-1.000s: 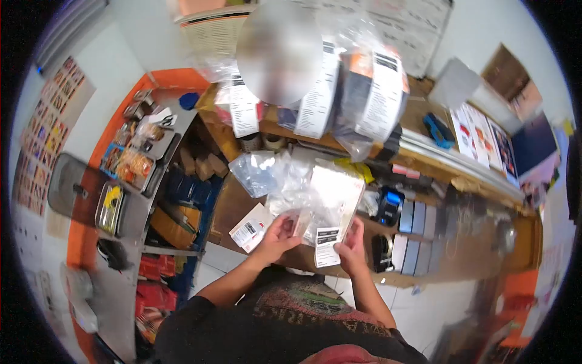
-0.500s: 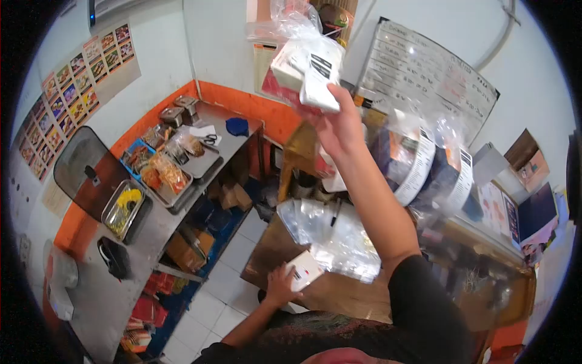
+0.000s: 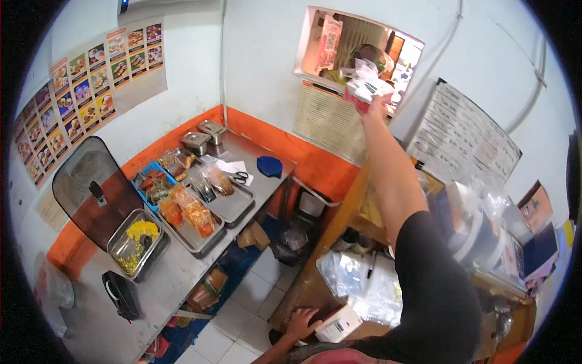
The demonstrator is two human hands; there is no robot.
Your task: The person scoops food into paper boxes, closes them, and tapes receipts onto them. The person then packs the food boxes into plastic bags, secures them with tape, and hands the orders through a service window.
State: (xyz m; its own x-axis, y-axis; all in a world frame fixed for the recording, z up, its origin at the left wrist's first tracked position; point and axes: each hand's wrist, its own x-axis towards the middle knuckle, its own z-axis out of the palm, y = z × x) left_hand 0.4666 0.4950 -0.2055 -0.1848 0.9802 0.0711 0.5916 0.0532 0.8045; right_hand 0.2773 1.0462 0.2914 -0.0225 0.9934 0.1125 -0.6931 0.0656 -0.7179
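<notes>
My right hand (image 3: 377, 108) is stretched out at the far wall. Its fingers are closed on a plastic-bagged box (image 3: 357, 100) with red sides and a white paper slip on it, held up at the wall opening (image 3: 309, 45). My left hand (image 3: 301, 324) is low at the front edge of the wooden table (image 3: 297, 285), its fingers closed at the side of a white box (image 3: 339, 326) with small dark print. Beside that box lie clear plastic bags (image 3: 348, 273) and a black pen (image 3: 370, 267).
Beyond the opening a person (image 3: 367, 57) is partly hidden by the bag. Left, a metal counter (image 3: 176, 267) bears trays of food (image 3: 191, 212), scissors (image 3: 240, 177) and a black pouch (image 3: 118, 295). More bagged packages (image 3: 467, 218) stand at right, below a whiteboard (image 3: 464, 133).
My right hand has carried the bagged box away from me to the wall opening. The view has turned, bringing the opening in. My left hand remains at the white box.
</notes>
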